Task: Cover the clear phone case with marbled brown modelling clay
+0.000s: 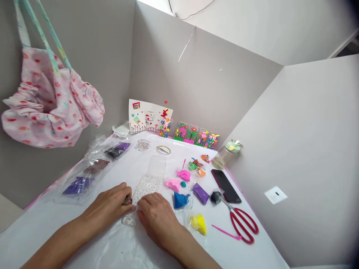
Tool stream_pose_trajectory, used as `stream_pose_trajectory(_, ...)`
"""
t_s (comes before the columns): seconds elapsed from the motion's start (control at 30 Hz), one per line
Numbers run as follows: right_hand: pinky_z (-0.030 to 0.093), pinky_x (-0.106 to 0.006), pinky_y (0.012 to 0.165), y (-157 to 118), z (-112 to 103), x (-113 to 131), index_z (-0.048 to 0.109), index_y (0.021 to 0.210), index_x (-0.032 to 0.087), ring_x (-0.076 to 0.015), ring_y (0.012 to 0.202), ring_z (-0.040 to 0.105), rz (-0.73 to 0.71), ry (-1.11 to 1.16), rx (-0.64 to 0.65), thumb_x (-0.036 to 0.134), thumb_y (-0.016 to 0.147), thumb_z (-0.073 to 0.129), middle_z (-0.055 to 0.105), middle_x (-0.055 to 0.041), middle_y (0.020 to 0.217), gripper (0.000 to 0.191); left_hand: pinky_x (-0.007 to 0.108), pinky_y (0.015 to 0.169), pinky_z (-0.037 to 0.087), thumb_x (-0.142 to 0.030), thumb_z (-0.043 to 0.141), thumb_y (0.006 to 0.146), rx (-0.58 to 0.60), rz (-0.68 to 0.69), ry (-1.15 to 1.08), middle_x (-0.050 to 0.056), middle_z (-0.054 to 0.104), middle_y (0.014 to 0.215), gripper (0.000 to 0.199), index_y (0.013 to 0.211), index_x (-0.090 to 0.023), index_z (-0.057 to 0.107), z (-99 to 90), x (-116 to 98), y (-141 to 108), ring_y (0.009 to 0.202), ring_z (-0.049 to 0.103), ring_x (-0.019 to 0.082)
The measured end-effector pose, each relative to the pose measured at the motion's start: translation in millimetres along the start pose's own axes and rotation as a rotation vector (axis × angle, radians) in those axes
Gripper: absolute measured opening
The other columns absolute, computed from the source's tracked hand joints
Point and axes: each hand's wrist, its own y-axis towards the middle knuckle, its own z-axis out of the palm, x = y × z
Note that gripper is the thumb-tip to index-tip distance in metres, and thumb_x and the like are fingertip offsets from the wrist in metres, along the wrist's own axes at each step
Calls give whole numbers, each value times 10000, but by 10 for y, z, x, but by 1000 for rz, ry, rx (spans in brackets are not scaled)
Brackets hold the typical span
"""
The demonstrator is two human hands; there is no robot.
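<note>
A clear, flat case with a whitish raised pattern [146, 186], like a phone case, lies lengthwise on the table under my hands. My left hand [113, 201] is closed at its left edge, with a small dark, mottled lump [127, 200] showing between thumb and fingers; its kind is not clear. From the right, my right hand [159, 218] rests over the lower part of the case, fingers bent and pressed together. Its fingertips come close to my left thumb, and whatever they pinch is hidden. A plain clear rectangular sheet [157, 166] lies just beyond the case.
Right of the case lie clay packets in pink [183, 175], blue [181, 200], purple [201, 193] and yellow [198, 223]. Farther right are red-handled scissors [244, 226], a phone [226, 185] and a bottle [226, 155]. Plastic bags [92, 168] spread left; beads [142, 145] and decorated panels [192, 133] sit behind.
</note>
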Motion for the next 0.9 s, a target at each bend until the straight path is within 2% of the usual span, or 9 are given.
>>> stream_pose_trajectory(0.1,481,-308,761,3,6,3,608,861,170,-204,822,614,-1,-27,18,151,862,595,674,-42,877,23,279,625,315,-258,573,743,58,22,26,4,600,768,51,702,-229,575,31,11,46,719,583,218)
stream_pose_trajectory(0.27,489,-316,745,11,6,20,614,853,160,-211,795,624,1,-49,30,147,855,598,677,-53,861,21,284,640,340,-237,500,808,64,66,-4,4,594,753,137,695,-230,577,-13,95,49,708,573,210)
stream_pose_trajectory(0.33,492,-320,744,4,2,13,616,839,161,-213,789,629,-1,-29,30,150,859,591,680,-55,852,35,285,645,366,-280,522,827,1,71,-118,-1,578,733,147,701,-230,577,-50,95,39,683,561,203)
stream_pose_trajectory(0.43,497,-305,723,-12,-48,-18,632,880,175,-208,804,644,50,100,-19,150,892,546,689,-51,857,90,310,712,445,-396,542,863,-22,18,-497,17,635,814,172,896,-248,623,-100,-4,10,747,617,220)
stream_pose_trajectory(0.5,506,-287,746,-20,-137,-41,627,1008,191,-188,864,652,139,267,-168,160,932,489,695,-52,938,161,354,812,489,-454,540,877,36,-4,-804,51,683,954,251,994,-252,632,-95,-145,-17,884,658,250)
stream_pose_trajectory(0.6,490,-304,908,-17,-358,-47,557,1205,208,-167,1068,612,273,465,-528,190,984,395,653,-75,1156,274,394,903,503,-489,583,855,15,-2,-1123,68,701,1028,286,830,-214,657,7,-455,-77,965,659,269)
stream_pose_trajectory(0.67,438,-370,1022,-8,-528,-12,514,1278,209,-185,1219,531,267,468,-692,217,998,359,587,-92,1286,320,395,950,486,-476,542,894,-3,-6,-1226,64,696,1060,302,840,-207,666,115,-691,-139,1042,630,266)
stream_pose_trajectory(0.8,249,-525,1156,-26,-765,192,483,1322,220,-247,1361,401,113,306,-711,297,1007,312,543,-78,1366,366,420,1039,429,-559,491,898,103,33,-1441,59,681,1161,384,1013,-250,688,235,-1097,-289,1237,512,293)
stream_pose_trajectory(0.9,130,-573,1186,-74,-843,425,407,1404,260,-296,1413,316,123,253,-715,462,1007,218,489,-48,1431,484,464,1132,319,-644,333,916,228,52,-1668,53,608,1321,563,1209,-271,636,168,-1302,-325,1382,364,288)
